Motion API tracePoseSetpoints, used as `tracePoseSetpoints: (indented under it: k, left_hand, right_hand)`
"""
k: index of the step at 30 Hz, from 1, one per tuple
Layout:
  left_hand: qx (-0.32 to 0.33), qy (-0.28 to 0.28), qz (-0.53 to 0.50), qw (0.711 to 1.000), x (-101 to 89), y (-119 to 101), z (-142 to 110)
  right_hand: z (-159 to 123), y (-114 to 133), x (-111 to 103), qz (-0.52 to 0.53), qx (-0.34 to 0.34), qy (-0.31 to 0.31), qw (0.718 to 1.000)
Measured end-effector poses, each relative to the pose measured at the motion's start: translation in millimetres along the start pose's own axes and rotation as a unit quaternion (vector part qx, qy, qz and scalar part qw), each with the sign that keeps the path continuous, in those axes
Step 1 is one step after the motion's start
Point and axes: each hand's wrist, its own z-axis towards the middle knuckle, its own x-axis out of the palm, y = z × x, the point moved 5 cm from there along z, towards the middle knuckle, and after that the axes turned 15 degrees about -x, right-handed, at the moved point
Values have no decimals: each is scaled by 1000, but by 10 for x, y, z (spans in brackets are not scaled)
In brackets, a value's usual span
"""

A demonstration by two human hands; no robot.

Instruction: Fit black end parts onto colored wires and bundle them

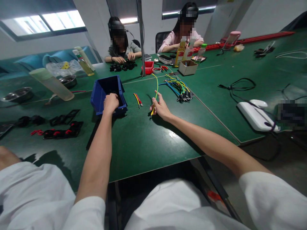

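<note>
Blue bin (96,99): one counted, around left hand (111,103). Long yellow wire (157,84): one, held in right hand (160,107). Short leads (138,100): two counted between hands. Wire bundle (178,86): one, beyond right hand; strands overlapped, uncounted. Metal bowls (19,95): two noted left of left hand. Cardboard box (186,69): one noted beyond right hand.

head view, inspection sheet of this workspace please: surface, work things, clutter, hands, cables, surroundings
Surface: green table, glossy, seamed
Work things: yellow-green wire; wire bundle beyond the right hand; short red and yellow pieces lying between the hands; blue bin
Clutter: black-and-red parts at left; white device at right
Hands: left hand in the bin, fingertips hidden; right hand holding the yellow-green wire
Cables: black cable loosely looped at right
Surroundings: person in pink and person in grey across the table
</note>
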Motion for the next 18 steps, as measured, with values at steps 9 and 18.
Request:
tracePoseSetpoints:
  k: [9,18]
  left_hand:
    - [-10,-41,-49,998,10,59,45]
    - [-6,-116,-135,984,-125,51,-74]
  right_hand:
    - [23,-78,7,-10,-10,19,1000]
    - [22,-116,2,-40,-34,12,999]
